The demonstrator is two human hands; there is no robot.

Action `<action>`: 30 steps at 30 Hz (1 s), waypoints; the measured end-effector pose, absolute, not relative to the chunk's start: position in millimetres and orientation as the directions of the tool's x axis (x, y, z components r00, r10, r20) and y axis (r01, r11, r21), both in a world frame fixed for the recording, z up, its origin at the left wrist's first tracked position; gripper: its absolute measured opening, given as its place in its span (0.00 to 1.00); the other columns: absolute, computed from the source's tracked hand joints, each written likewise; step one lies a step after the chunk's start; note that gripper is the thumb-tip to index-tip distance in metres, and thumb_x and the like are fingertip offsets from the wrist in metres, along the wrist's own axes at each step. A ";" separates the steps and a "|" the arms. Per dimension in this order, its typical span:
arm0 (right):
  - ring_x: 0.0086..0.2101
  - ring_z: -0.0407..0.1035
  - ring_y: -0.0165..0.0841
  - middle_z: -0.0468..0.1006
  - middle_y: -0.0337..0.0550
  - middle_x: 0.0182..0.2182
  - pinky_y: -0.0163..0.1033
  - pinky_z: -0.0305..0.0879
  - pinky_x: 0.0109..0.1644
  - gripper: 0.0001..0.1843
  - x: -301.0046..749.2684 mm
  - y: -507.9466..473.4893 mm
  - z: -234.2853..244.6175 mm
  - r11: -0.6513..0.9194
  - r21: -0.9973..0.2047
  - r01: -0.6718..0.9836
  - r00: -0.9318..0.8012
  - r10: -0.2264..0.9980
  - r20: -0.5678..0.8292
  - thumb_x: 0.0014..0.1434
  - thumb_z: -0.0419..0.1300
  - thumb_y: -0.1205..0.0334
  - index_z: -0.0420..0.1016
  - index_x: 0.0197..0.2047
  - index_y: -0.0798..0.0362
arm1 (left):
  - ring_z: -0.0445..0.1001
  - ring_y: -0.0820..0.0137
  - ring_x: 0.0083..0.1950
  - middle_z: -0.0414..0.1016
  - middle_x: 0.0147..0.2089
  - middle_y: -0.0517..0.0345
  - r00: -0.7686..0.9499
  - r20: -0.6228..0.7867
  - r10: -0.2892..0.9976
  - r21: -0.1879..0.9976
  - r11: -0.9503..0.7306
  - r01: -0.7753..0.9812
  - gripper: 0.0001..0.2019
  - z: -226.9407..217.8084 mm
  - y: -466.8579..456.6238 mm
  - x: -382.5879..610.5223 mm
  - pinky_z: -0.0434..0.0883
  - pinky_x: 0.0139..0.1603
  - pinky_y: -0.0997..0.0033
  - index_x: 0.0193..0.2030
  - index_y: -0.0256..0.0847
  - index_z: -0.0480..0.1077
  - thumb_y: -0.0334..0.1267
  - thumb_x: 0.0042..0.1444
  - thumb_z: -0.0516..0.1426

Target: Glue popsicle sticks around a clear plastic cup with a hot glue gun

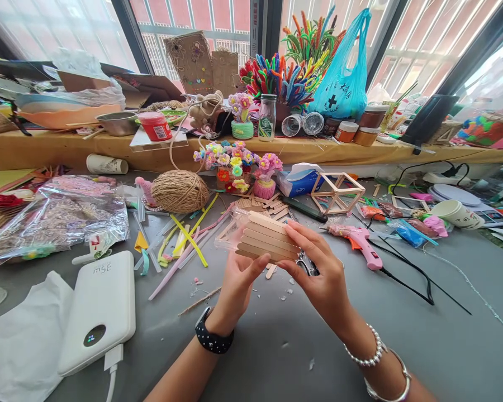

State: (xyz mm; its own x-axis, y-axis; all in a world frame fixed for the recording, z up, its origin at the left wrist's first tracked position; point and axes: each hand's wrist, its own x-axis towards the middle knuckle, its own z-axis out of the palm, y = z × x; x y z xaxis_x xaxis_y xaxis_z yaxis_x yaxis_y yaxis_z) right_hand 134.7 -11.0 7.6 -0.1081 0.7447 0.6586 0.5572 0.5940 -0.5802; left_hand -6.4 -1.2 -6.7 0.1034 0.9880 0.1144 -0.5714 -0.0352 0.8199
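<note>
Several wooden craft sticks, lined up side by side as a flat panel, are held above the table between both hands. My left hand grips the panel's lower left part, its thumb along the bottom edge. At the right end, the fingers and thumb of my right hand pinch the panel. Behind the panel on the left is a clear plastic box, partly hidden. More loose craft sticks lie in a pile beyond the hands. A pink glue gun rests to the right of my right hand.
A ball of twine, yellow strips and a wooden stick frame lie beyond the hands. At left are a white power bank and a clear plastic bag. Black cable runs across the right side.
</note>
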 end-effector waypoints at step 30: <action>0.49 0.64 0.36 0.70 0.46 0.47 0.46 0.60 0.53 0.19 136.4 0.1 1.6 0.278 -0.940 0.195 -0.082 0.960 0.267 0.53 0.57 0.51 0.66 0.46 0.50 | 0.71 0.60 0.49 0.73 0.47 0.51 0.156 0.011 0.988 0.960 0.033 -0.277 0.23 6.4 13.9 -33.8 0.67 0.46 0.65 0.47 0.41 0.59 0.39 0.45 0.62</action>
State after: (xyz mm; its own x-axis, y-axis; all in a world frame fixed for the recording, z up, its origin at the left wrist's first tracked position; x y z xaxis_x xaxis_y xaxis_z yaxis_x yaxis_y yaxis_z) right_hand 136.4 0.1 1.6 -0.0817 0.9601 0.2674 0.1951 0.2785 -0.9404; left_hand -33.8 13.9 6.4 0.1557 0.9877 0.0114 -0.2770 0.0326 0.9603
